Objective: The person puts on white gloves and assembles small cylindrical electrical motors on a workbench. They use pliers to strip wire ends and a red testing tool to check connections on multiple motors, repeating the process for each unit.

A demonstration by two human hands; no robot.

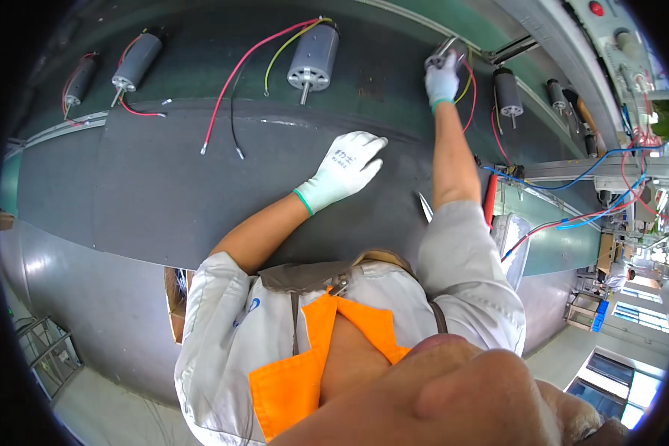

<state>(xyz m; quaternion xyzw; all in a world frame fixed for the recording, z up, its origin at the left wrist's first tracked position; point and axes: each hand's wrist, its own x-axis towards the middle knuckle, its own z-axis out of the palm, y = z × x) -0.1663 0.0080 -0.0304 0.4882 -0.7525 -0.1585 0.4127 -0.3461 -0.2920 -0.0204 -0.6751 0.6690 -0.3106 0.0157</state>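
Grasping seems the step in hand: the right hand closes around a grey cylindrical metal motor near the table's far edge; the left hand, half-curled, looks empty. Moving the motor probably calls for keeping its red wire free.

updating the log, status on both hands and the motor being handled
Left hand loosely open, looks empty. Right hand on motor. Red and yellow wires close alongside.

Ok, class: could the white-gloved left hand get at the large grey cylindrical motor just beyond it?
Probably yes: the left hand looks empty, and nothing visible stands between it and the motor.
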